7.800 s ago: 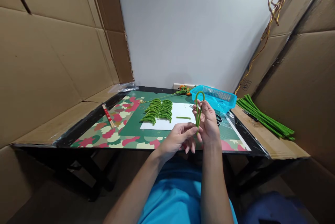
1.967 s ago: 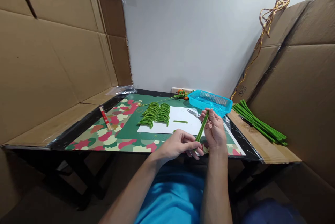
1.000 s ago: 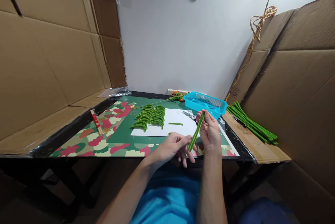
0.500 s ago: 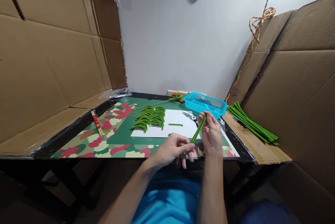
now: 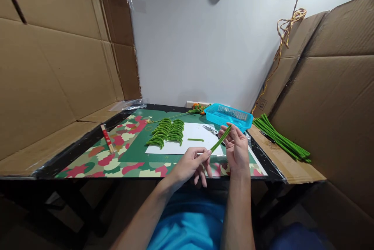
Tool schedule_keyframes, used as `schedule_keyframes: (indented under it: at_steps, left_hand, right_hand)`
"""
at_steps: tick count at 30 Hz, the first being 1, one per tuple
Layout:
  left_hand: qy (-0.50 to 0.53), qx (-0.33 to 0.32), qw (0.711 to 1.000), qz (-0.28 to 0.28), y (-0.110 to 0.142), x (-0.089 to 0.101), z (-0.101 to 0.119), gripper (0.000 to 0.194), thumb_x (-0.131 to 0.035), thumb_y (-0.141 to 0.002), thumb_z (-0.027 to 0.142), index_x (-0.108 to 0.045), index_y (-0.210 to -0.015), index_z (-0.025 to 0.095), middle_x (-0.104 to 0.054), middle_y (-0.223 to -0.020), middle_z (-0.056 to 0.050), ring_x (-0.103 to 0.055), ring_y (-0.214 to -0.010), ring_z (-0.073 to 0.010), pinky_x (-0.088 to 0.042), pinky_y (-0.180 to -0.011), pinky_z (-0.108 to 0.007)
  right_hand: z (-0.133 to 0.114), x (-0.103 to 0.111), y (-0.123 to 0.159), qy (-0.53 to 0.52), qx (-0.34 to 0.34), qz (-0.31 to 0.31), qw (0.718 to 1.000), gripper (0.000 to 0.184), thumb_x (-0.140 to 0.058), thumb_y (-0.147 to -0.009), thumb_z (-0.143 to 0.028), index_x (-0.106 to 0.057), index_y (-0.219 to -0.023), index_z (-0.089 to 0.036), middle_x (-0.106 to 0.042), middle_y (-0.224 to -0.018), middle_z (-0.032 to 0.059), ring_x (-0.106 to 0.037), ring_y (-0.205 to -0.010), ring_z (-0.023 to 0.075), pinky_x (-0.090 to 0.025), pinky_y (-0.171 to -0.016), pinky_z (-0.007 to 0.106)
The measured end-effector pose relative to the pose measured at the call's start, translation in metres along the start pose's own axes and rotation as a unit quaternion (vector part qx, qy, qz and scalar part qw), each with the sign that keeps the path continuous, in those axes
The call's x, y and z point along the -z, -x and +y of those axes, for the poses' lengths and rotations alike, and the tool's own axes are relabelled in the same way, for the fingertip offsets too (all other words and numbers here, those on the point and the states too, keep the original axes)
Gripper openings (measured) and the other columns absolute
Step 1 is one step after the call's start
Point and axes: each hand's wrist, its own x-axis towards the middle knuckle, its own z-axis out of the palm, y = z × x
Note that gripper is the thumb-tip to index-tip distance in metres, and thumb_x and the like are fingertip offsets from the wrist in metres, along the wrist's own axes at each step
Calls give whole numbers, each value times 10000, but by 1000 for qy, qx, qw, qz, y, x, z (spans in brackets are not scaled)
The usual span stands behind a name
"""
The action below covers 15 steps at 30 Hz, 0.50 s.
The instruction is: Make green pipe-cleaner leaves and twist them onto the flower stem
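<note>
The green pipe-cleaner bundle (image 5: 219, 143) is stretched slantwise between the two hands, seen over the right-hand part of the white paper (image 5: 181, 149) and its near edge, and it looks raised rather than laid down. Its long axis climbs from the near edge of the paper, on the left hand's side, outward to the right and away from the body. The left hand (image 5: 193, 163) has its thumb and finger on the low, near end, in front of the paper's near edge; the right hand (image 5: 237, 149) pinches the high, far end, just beyond the paper's right side, its palm turned toward the body. So the hands are apart, linked only by the bundle, and each is at one end, neither being clearly nearer to it (how firmly the left fingertips press, I cannot tell). The short green piece (image 5: 195, 139) lies on the right half of the paper and runs almost straight across it, so the bundle is slanted against it; of the two, the left hand looks nearer to that piece. The curved green pieces (image 5: 165, 130) sit in two columns at the paper's left, and the scissors (image 5: 216, 132) lie at its right side, partly behind the right hand.
</note>
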Motion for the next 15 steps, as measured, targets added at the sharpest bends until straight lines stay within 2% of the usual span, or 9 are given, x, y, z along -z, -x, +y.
schedule_keyframes:
  at_steps: [4, 11, 15]
  left_hand:
    - [16, -9, 1000, 14, 0, 0, -1, 535, -636, -913, 705, -500, -831, 194, -739, -641, -45, -703, -415, -181, -366, -286, -140]
    - [31, -4, 999, 18, 0, -1, 0, 541, -631, -905, 708, -494, -811, 192, -717, -601, -39, -674, -386, -165, -374, -286, -142]
    - [30, -1, 999, 18, -1, -1, -1, 557, -665, -870, 719, -510, -799, 189, -708, -588, -39, -661, -378, -164, -373, -281, -152]
  right_hand:
    - [1, 2, 0, 2, 1, 8, 1000, 403, -995, -655, -402, -785, -897, -157, -823, -862, 54, -789, -771, 170, -635, -809, 304]
    - [3, 3, -1, 13, 2, 9, 1000, 404, -992, -660, -397, -796, -905, -143, -828, -882, 83, -792, -771, 187, -641, -800, 328]
    - [4, 6, -2, 5, 15, 20, 1000, 388, -994, -657, -390, -794, -901, -164, -825, -876, 55, -782, -758, 161, -646, -771, 295]
